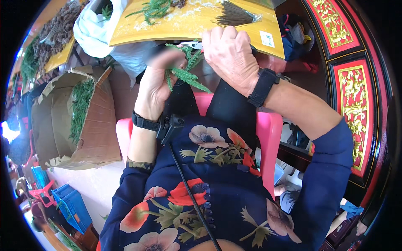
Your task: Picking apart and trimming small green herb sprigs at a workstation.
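Head view: left hand (157, 77) around a green sprig (186, 75); right hand (229, 56) tight around pliers (193, 44)

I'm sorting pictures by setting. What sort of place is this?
Probably a small craft workroom, perhaps within a home: green sprigs lie in a cardboard box, a bundle of thin brown stems rests on the yellow table, and the right hand holds a plier-like tool.

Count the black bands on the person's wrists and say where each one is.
2. The left band sits just behind the left hand, which holds a green sprig; the right band sits just behind the right hand. Both show plainly.
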Tool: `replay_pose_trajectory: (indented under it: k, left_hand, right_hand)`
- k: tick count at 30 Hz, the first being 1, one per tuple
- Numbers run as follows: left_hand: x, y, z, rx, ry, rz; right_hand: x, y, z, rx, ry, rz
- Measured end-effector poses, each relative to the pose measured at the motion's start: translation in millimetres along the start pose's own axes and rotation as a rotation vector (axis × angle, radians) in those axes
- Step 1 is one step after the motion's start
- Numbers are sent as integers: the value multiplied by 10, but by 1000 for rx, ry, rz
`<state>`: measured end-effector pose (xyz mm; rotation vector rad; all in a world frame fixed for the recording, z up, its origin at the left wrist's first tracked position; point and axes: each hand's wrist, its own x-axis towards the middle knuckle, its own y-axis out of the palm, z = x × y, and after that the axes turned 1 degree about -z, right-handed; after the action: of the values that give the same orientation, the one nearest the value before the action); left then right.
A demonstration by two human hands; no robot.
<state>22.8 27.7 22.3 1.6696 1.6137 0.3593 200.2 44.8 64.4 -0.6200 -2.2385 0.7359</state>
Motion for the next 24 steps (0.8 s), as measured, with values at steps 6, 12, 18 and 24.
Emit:
replay_pose_trajectory:
  k: [6, 12, 18, 24]
  left_hand:
    - [-46, 59, -35, 95, 94, 17]
    - [-113, 131, -36, 327, 356, -21]
    - [-156, 205, 25, 382, 430, 30]
    - [-184, 236, 6, 371, 398, 65]
  right_hand:
    - [52, -100, -99, 309, 88, -73]
    - [-73, -158, -273, 766, 242, 240]
    - [-28, -209, -333, 1133, 272, 542]
    - [-26, -181, -432, 1268, 233, 633]
